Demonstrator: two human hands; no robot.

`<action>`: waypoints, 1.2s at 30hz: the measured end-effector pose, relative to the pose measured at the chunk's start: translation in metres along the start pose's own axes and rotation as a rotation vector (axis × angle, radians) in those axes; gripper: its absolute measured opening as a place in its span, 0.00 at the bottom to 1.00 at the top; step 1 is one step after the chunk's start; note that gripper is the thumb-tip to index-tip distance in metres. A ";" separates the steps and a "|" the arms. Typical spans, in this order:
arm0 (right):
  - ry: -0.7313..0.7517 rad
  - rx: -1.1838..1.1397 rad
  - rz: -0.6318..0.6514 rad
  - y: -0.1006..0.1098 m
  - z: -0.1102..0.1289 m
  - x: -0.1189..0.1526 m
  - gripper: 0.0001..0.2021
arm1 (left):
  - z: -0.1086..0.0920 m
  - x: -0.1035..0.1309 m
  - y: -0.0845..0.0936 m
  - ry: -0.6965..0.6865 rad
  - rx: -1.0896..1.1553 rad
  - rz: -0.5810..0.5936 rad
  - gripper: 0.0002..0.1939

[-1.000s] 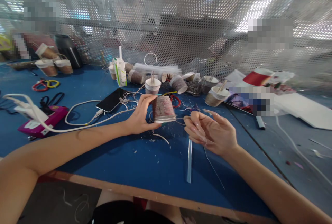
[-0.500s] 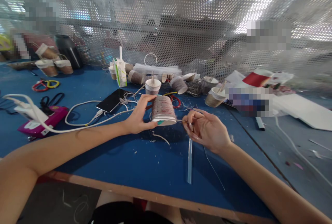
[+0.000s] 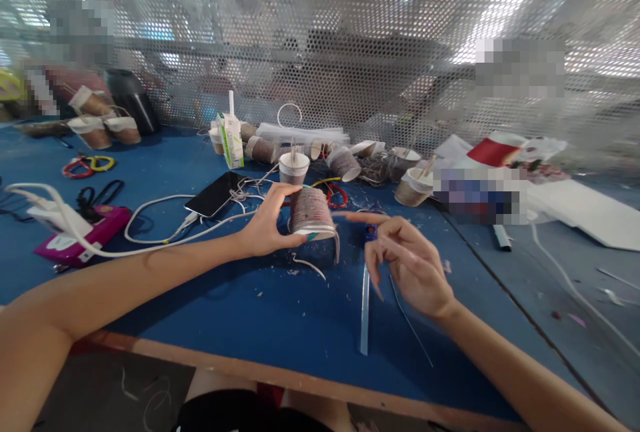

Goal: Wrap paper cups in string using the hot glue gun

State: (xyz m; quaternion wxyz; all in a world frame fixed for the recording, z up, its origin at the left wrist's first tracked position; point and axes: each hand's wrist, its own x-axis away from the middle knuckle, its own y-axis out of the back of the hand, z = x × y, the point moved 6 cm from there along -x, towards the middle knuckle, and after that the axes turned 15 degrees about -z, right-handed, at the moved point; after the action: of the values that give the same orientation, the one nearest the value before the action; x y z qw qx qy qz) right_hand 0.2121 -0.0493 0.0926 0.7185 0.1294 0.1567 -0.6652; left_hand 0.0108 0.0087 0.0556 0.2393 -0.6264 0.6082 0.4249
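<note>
In the head view, the left hand (image 3: 267, 229) held a cord-wrapped paper cup (image 3: 312, 212) above the blue table (image 3: 250, 315), thumb at its lower edge and fingers at its upper edge. The grip was about as wide as the cup was tall. The cup was tilted, its wider, white-edged end lowest, and a loose cord end (image 3: 337, 247) hung from that edge on the right.

The right hand (image 3: 407, 262) was beside it, loosely spread and with nothing visible in its grasp; the index finger reached toward the cup's side, but blur hid whether it touched. A small purple-blue object (image 3: 371, 233) showed just behind these fingers, and a clear strip (image 3: 365, 315) lay below them.

Behind the held cup stood a white-rimmed cup with sticks (image 3: 294, 167), with red-and-yellow scissors (image 3: 338, 197) near it. Farther left lay a black smartphone (image 3: 214, 195), and a drink carton with a straw (image 3: 231, 142) stood beyond it.
</note>
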 end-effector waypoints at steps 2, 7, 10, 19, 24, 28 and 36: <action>-0.003 0.010 0.130 -0.008 -0.002 0.007 0.12 | 0.000 -0.001 0.000 -0.007 -0.018 -0.002 0.38; 0.014 0.116 0.329 -0.016 -0.007 0.014 0.16 | -0.001 -0.002 0.001 -0.020 -0.050 -0.004 0.40; 0.000 0.161 0.359 -0.018 -0.008 0.013 0.16 | -0.002 -0.002 0.001 -0.033 -0.046 -0.018 0.40; -0.085 0.158 0.278 -0.015 -0.014 0.008 0.15 | -0.002 -0.002 0.002 -0.022 -0.059 -0.024 0.39; -0.170 0.041 0.182 -0.012 -0.018 0.004 0.16 | -0.002 -0.001 0.002 -0.018 -0.052 -0.025 0.39; -0.235 -0.069 0.106 -0.009 -0.020 -0.003 0.19 | -0.001 -0.001 0.002 -0.003 -0.048 -0.029 0.39; -0.232 -0.091 -0.037 0.004 -0.022 -0.013 0.21 | -0.003 -0.001 0.002 0.034 -0.015 -0.011 0.38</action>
State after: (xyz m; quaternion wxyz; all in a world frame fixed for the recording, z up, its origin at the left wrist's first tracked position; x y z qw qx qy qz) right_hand 0.2139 -0.0286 0.0772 0.7245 0.0159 0.1046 -0.6811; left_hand 0.0095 0.0061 0.0583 0.2265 -0.6385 0.6054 0.4177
